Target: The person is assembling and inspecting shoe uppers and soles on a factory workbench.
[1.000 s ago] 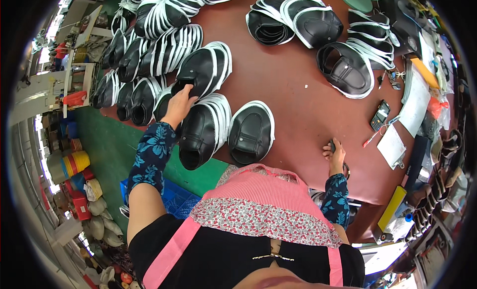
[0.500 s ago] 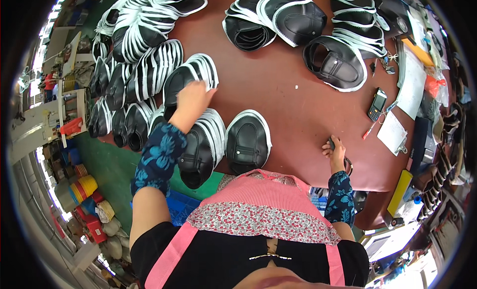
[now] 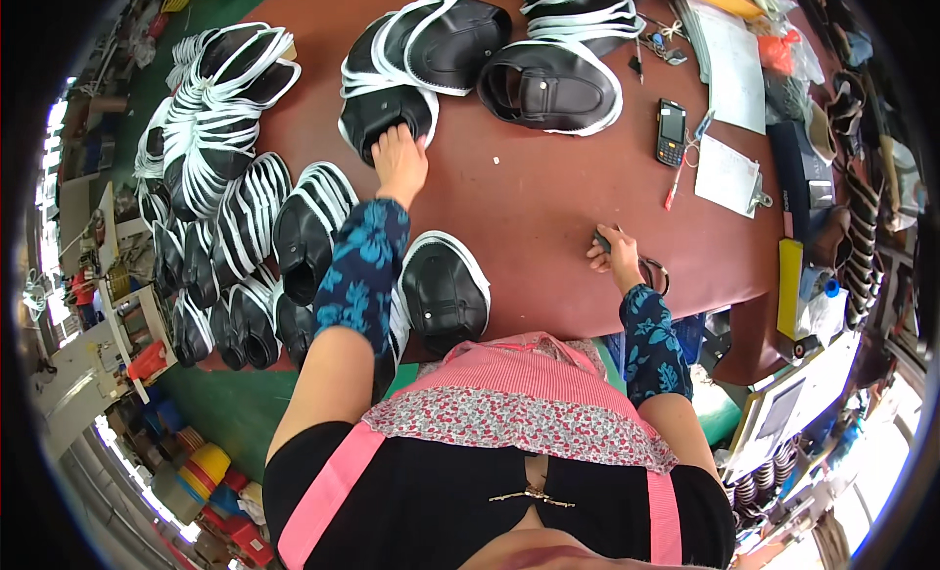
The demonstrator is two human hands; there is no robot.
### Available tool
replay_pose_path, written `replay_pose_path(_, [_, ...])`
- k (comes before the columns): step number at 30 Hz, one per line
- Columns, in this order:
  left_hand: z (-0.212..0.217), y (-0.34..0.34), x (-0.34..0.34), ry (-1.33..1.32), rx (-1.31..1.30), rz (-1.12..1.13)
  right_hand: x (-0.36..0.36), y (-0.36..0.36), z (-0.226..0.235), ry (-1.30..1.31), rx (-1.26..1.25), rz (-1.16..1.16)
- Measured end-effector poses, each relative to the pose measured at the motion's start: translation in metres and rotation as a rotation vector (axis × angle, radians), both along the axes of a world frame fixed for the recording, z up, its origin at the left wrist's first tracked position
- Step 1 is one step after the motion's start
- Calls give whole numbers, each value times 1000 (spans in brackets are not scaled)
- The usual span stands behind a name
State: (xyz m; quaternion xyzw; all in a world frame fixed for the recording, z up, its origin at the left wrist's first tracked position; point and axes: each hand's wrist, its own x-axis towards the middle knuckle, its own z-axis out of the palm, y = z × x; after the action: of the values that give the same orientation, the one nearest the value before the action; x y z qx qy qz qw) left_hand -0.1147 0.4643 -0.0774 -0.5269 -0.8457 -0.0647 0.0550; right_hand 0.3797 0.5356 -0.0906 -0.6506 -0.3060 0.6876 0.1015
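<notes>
My left hand (image 3: 401, 166) reaches to the back of the table, its fingers curled on the near edge of a black shoe upper (image 3: 384, 113) with a white rim. That upper lies at the front of a pile of similar shoe uppers (image 3: 450, 46). My right hand (image 3: 617, 256) is closed low over the table's right side, around a small dark object (image 3: 603, 242) mostly hidden by the fingers. A dark curved loop (image 3: 656, 275) shows beside that wrist. One shoe upper (image 3: 446, 291) lies near the front edge, right of my left forearm.
Rows of stacked uppers (image 3: 240, 217) fill the table's left side. Another upper (image 3: 553, 87) lies at the back, beside a stack (image 3: 586, 12). On the right are a handheld keypad device (image 3: 672, 131), a red pen (image 3: 671, 196), a clipboard (image 3: 727, 176) and papers (image 3: 734, 75).
My left hand has gone from the left stacks over to the back pile and now touches an upper there. My right hand stays closed in nearly the same place. The view has turned rightward.
</notes>
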Motion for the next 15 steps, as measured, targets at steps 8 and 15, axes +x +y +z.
replay_pose_path(8, [33,-124,273,-454,-177,-388,21,-2,-8,77,35,121])
replay_pose_path(15, [50,-139,376,-497,-69,-531,41,-17,-20,182,151,40])
